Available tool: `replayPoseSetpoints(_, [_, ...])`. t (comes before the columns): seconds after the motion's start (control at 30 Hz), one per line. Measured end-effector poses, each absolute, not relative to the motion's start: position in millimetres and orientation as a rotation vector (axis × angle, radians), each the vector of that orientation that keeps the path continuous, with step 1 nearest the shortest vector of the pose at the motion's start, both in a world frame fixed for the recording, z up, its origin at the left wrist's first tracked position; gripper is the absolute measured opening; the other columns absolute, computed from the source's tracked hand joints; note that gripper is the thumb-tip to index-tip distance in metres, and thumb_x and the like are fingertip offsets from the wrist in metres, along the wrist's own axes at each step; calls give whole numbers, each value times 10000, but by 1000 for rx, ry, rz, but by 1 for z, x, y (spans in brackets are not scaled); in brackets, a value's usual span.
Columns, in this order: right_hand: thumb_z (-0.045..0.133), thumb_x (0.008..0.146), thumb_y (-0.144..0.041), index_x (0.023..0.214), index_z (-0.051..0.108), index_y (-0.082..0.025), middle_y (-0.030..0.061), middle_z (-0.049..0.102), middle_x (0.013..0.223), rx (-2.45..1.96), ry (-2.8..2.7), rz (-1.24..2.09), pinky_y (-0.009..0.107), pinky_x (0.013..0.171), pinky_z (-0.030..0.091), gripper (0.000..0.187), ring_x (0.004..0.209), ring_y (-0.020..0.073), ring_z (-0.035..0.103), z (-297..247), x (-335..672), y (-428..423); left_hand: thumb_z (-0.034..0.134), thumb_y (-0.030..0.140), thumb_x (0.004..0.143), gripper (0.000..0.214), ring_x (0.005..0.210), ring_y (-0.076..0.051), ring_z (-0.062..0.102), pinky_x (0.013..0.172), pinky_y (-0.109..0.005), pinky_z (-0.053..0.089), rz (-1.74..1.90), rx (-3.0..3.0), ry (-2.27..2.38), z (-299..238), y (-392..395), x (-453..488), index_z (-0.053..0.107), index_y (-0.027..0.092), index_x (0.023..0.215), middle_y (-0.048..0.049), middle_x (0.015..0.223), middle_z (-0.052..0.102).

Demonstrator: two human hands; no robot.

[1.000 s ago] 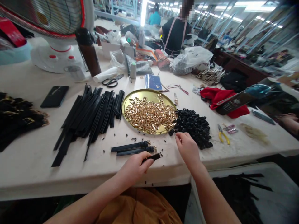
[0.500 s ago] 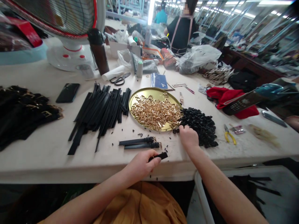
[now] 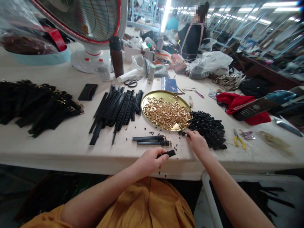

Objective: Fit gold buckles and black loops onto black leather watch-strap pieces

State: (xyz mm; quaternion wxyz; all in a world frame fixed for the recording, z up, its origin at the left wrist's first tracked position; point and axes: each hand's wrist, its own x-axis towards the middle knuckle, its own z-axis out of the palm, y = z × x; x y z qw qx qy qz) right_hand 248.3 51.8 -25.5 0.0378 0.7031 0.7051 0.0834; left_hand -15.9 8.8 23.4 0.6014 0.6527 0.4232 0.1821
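Observation:
My left hand is closed around a short black strap, whose flat end sticks out to the right past the thumb, just above the table's front edge. Two black straps with gold buckles lie side by side beyond it. My right hand has its fingertips pinched together on the table beside a few small black loops; what sits between them is too small to make out. Right behind that hand spreads a heap of black loops. A round gold tray full of gold buckles touches the heap.
Loose black straps lie left of the tray, and buckled straps are piled farther left. Behind are a phone, scissors, a bottle and a fan. Yellow-handled pliers lie right. A white bin stands below.
The view has turned left, so the table's things appear farther right. My right fingertips have drawn slightly away from the tray's rim, near the small loops. The left hand keeps its strap.

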Motion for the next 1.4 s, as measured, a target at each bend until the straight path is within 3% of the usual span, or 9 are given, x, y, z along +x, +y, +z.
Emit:
replayPoseSetpoints(0.17, [455,819,-128,877,625,-162,92,584,862,2152,2194,131,261,552,362,182,650,166,567,-19,262,49,424,392,806,276,557,-105,457,552,-212,343,439,1514,1002,20,11,-17,557,149,810,37,587,485])
replayPoseSetpoints(0.3, [537,787,-241,757,605,-164,64,564,793,2341,2257,-100,275,590,383,107,659,167,542,-12,261,43,423,391,811,276,553,-103,460,548,-211,342,450,1524,1019,21,13,-15,563,153,817,39,585,488])
replayPoseSetpoints(0.4, [598,741,-383,696,562,-192,0,517,645,2685,2244,-1353,268,572,390,200,589,138,485,-4,235,27,419,389,823,273,559,-98,451,546,-206,333,513,1569,1042,25,17,-12,566,159,816,36,597,498])
replayPoseSetpoints(0.5, [680,657,-442,690,559,-202,-23,505,630,2550,1702,-2707,243,548,383,271,561,106,444,2,197,8,414,392,834,275,561,-93,441,537,-199,324,590,1590,1065,27,22,-5,564,162,828,34,614,509])
replayPoseSetpoints(0.6, [728,620,-411,689,572,-198,-32,508,615,2395,1320,-3199,219,537,377,273,554,89,429,1,170,-3,408,385,840,273,568,-91,445,534,-196,316,603,1638,1086,25,23,2,579,172,834,33,633,527])
replayPoseSetpoints(0.73, [681,681,-418,683,568,-195,-33,519,577,2569,1419,-3075,217,543,380,250,547,90,440,-8,164,-8,411,369,833,270,578,-102,463,532,-204,305,484,1746,1134,19,22,4,604,182,802,26,633,547])
replayPoseSetpoints(0.93, [660,691,-419,763,584,-198,-13,573,629,2978,1901,-2184,262,582,424,245,581,126,523,-5,164,-16,416,341,815,271,579,-110,468,528,-213,292,375,1792,1148,15,24,6,601,171,714,23,603,540])
replayPoseSetpoints(1.2, [584,752,-452,911,637,-196,1,609,631,2821,1799,-2354,307,665,444,306,619,146,554,-11,162,-24,401,358,832,305,579,-99,451,522,-204,301,408,1698,1048,17,17,5,630,159,791,19,643,562])
replayPoseSetpoints(1.4, [569,773,-430,860,660,-210,-20,564,618,2829,1984,-2118,277,667,409,254,636,134,513,-6,151,-30,387,329,846,285,631,-113,485,572,-209,334,477,1776,1093,16,8,0,597,162,750,9,669,573])
